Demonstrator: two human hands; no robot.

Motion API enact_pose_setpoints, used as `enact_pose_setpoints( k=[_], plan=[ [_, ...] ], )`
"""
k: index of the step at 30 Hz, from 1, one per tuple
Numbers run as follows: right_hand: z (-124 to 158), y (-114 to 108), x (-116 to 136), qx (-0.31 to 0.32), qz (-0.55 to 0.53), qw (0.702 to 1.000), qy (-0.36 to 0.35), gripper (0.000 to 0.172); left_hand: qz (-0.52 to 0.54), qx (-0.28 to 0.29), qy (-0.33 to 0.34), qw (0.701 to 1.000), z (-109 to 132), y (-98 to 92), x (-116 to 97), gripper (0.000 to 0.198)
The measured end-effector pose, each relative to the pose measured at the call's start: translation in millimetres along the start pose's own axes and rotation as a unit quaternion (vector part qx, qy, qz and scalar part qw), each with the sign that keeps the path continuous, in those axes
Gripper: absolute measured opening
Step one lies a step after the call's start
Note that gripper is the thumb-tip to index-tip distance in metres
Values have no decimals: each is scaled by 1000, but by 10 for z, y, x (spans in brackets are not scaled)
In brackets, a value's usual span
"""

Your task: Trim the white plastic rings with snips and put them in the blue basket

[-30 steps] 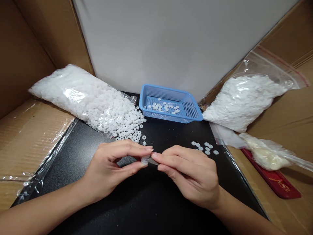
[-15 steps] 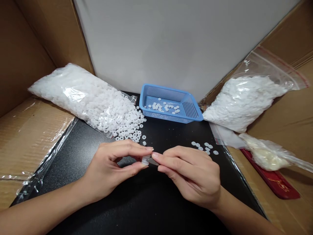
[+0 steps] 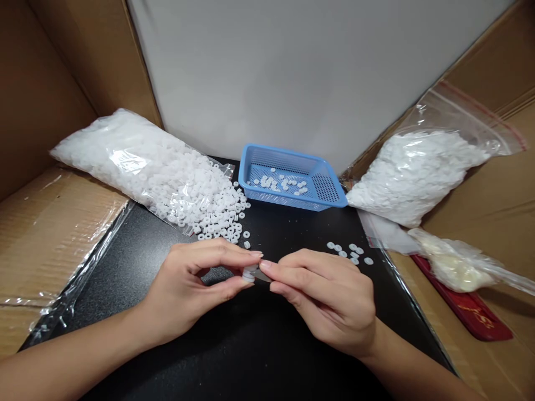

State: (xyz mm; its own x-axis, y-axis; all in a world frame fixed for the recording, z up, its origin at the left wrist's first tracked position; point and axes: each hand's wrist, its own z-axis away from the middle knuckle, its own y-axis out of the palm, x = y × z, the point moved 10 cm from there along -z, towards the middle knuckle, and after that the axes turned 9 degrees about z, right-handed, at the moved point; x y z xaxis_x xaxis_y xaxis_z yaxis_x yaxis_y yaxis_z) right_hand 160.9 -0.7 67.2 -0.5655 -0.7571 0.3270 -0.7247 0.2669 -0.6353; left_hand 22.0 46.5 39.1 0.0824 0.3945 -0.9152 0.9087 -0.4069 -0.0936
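Note:
My left hand (image 3: 190, 287) pinches a small white plastic ring (image 3: 248, 273) between thumb and forefinger above the black mat (image 3: 234, 345). My right hand (image 3: 326, 298) meets it fingertip to fingertip, its fingers closed on a small piece pressed against the ring; what that piece is I cannot make out. Both hands hover near the middle of the mat. Just behind the left hand lies a spill of white rings (image 3: 221, 214) from an open clear bag (image 3: 137, 164). A few flat white discs (image 3: 350, 252) lie by the right hand.
A blue mesh basket (image 3: 324, 186) at the back holds several white pieces. At right lean a clear bag of white parts (image 3: 412, 172) and a smaller bag of cream parts (image 3: 451, 262) over a red case (image 3: 476, 312). Cardboard walls flank both sides; a grey board stands behind.

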Motion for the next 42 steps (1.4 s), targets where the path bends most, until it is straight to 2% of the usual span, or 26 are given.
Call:
enact_pose_setpoints(
  k=[11, 16, 21, 26, 42],
  plan=[
    [-2, -3, -11, -5, -9, 1000, 9, 22, 9, 1, -11, 1000, 3, 7, 11, 30],
    [27, -91, -90, -55, -31, 997, 42, 27, 61, -20, -62, 996, 3, -14, 107, 28],
    [44, -106, -22, -62, 18, 998, 0, 26, 110, -47, -104, 987, 10, -41, 190, 28],
    [31, -67, -29, -45, -26, 999, 8, 24, 106, -46, -84, 990, 18, -56, 152, 30],
    [31, 17, -38, -18, -31, 999, 3, 20, 41, -8, -31, 999, 28, -18, 62, 35]
  ],
)
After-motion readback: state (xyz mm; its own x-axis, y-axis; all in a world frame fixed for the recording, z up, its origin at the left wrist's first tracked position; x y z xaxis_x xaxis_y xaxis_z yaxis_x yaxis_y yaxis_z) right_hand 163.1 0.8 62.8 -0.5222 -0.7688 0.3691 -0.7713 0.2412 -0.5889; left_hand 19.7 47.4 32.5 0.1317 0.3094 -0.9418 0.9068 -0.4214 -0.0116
